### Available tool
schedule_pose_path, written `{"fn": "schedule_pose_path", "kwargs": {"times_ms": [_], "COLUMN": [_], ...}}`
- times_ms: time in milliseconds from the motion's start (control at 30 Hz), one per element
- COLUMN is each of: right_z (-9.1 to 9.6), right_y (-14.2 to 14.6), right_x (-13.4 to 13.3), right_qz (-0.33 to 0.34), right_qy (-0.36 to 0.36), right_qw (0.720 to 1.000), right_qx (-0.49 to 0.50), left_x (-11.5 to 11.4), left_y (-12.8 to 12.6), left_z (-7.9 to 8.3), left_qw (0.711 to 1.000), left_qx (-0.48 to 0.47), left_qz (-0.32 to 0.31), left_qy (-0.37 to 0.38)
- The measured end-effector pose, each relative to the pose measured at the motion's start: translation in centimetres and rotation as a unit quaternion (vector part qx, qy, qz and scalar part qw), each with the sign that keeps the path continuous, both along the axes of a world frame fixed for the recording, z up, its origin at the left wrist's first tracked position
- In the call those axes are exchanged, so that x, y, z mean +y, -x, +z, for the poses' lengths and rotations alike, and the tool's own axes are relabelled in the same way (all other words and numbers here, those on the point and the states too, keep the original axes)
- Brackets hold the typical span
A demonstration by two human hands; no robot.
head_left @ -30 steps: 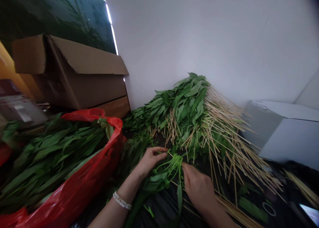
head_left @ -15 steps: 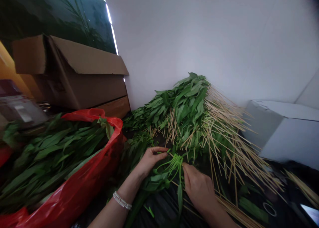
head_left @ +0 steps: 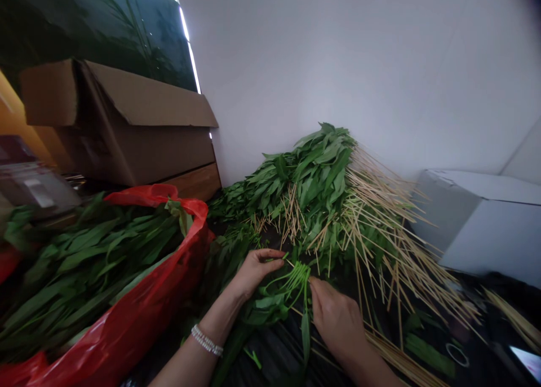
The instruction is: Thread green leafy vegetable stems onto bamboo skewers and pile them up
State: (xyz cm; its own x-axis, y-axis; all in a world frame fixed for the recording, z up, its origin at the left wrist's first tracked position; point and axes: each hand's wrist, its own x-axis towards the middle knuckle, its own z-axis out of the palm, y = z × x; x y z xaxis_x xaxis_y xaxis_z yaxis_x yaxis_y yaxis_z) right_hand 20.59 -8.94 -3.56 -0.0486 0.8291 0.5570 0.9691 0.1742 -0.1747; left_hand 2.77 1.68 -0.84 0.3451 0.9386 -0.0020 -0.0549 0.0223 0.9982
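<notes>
Red bag point(head_left: 143, 314) holds leaves point(head_left: 101, 252) while left hand point(head_left: 258, 271) pinches a stem point(head_left: 286, 256), right hand point(head_left: 338, 314) skewered stems point(head_left: 299, 271)

Left of a bunch of greens point(head_left: 300, 274), the left hand point(head_left: 253, 274), a pale beaded bracelet point(head_left: 207, 342) on its wrist, pinched a short stem end point(head_left: 286, 256); at the bunch's right edge, the right hand point(head_left: 338, 314) gripped it. Beyond the bunch rose a heap of leaves point(head_left: 323, 167) with thin sticks point(head_left: 397, 235) jutting out. To the bunch's left sat a leaf-filled red bag point(head_left: 139, 319), with an open cardboard box point(head_left: 156, 150) farther back; well to its right stood a white box point(head_left: 499, 235).
</notes>
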Motion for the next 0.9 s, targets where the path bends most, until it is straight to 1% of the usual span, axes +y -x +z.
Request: {"fn": "schedule_pose_path", "kwargs": {"times_ms": [167, 367, 467, 600, 767, 833, 900], "right_z": [-0.2, -0.1, -0.1, -0.1, 0.0, 0.0, 0.0], "right_y": [0.1, 0.2, 0.2, 0.2, 0.4, 0.4, 0.3], "right_x": [0.0, 0.0, -0.1, -0.2, -0.2, -0.1, -0.1], "right_qz": [0.004, 0.008, 0.018, 0.023, 0.027, 0.027, 0.027], "right_qy": [0.016, 0.012, 0.001, 0.001, 0.008, 0.004, -0.001], "right_qw": [1.000, 1.000, 1.000, 1.000, 1.000, 1.000, 1.000], "right_qx": [0.007, 0.014, 0.011, 0.001, -0.013, -0.010, -0.006], "left_x": [0.0, 0.4, 0.5, 0.3, -0.3, -0.5, -0.5], "left_y": [-0.1, 0.0, 0.1, 0.1, -0.3, -0.4, -0.3], "left_z": [-0.2, -0.7, -0.8, -0.6, -0.6, -0.5, -0.2], "left_qw": [1.000, 1.000, 1.000, 0.999, 0.996, 0.996, 0.996], "left_qx": [0.010, 0.008, 0.018, 0.028, 0.047, 0.040, 0.009], "left_qz": [-0.012, 0.003, -0.009, -0.024, -0.064, -0.070, -0.077], "left_qy": [0.002, -0.015, -0.020, -0.009, 0.029, 0.035, 0.031]}}
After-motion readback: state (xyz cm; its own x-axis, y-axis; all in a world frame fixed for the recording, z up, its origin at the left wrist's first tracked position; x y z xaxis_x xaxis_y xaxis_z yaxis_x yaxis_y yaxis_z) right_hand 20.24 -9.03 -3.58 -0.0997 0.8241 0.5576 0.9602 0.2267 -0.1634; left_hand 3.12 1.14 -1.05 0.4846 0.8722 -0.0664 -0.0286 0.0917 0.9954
